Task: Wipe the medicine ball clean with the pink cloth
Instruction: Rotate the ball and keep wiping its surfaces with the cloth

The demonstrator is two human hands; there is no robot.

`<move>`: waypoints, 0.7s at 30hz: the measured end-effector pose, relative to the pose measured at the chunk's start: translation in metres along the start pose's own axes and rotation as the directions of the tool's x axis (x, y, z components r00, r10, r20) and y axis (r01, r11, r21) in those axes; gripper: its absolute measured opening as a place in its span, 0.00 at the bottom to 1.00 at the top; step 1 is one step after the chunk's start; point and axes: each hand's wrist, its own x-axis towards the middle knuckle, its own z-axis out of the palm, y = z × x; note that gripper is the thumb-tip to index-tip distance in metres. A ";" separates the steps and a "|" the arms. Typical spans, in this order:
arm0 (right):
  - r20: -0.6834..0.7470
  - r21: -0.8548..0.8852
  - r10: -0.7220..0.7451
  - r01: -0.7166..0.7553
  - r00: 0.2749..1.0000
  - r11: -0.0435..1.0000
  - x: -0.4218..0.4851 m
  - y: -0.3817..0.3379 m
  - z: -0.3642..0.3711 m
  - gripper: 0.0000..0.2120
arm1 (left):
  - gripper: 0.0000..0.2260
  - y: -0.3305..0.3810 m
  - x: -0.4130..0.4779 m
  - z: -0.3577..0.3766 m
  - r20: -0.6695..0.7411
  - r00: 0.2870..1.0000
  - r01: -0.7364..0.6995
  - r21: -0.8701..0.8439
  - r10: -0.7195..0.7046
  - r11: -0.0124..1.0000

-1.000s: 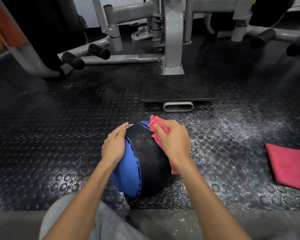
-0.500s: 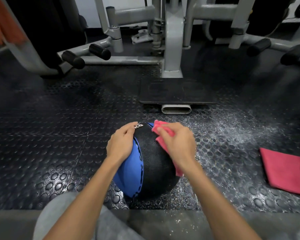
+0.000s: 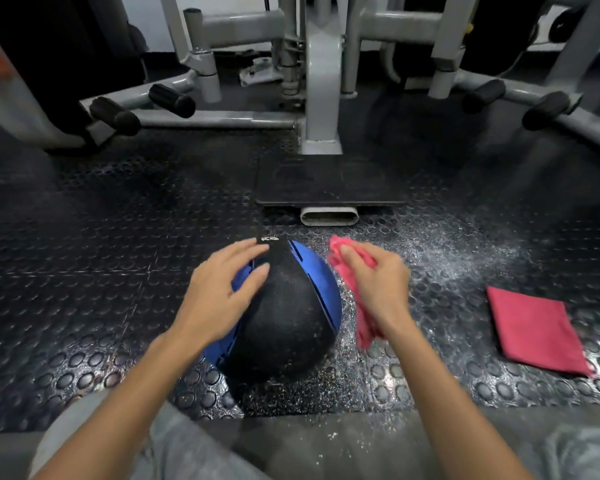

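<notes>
The right hand [image 3: 378,285] had its grip bunched around the pink cloth [image 3: 352,271], fingers curled tight on a wad of it while the loose tail hung down past the wrist. It sat just beside the ball's right flank, and whether cloth and ball were touching there could not be told. The left hand [image 3: 222,292] lay on the upper left of the medicine ball [image 3: 288,317] with its grip spread, fingers splayed flat over the black and blue panels (steadying, by the look of it, not squeezing).

The ball rested on the studded rubber floor [image 3: 84,289] in front of the person's knees. A second folded red cloth [image 3: 534,330] lay flat well off to the right, and a grey machine frame [image 3: 321,98] stood beyond.

The risk seemed to be the ball rolling: an open palm gives little hold, so a firm sideways wipe could push it away. The floor around it looked speckled with powder or wet, which could soil the wiped surface again.

White lettering near the ball's top read roughly "KG"; nothing else was legible.
</notes>
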 end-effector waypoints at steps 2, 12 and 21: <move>0.056 -0.007 -0.088 0.089 0.994 0.996 0.000 -0.011 0.017 0.08 | 0.26 -0.007 -0.013 0.011 0.025 0.999 -0.039 0.114 0.037 0.993; -0.064 -0.126 -0.305 0.296 0.950 0.947 -0.045 0.016 0.055 0.13 | 0.13 -0.035 0.067 0.013 0.106 0.971 0.226 -0.095 -0.216 0.969; -0.088 -0.204 -0.337 0.314 0.937 0.927 -0.020 -0.022 0.079 0.08 | 0.17 -0.037 0.080 0.006 0.220 0.959 0.196 -0.050 -0.181 0.979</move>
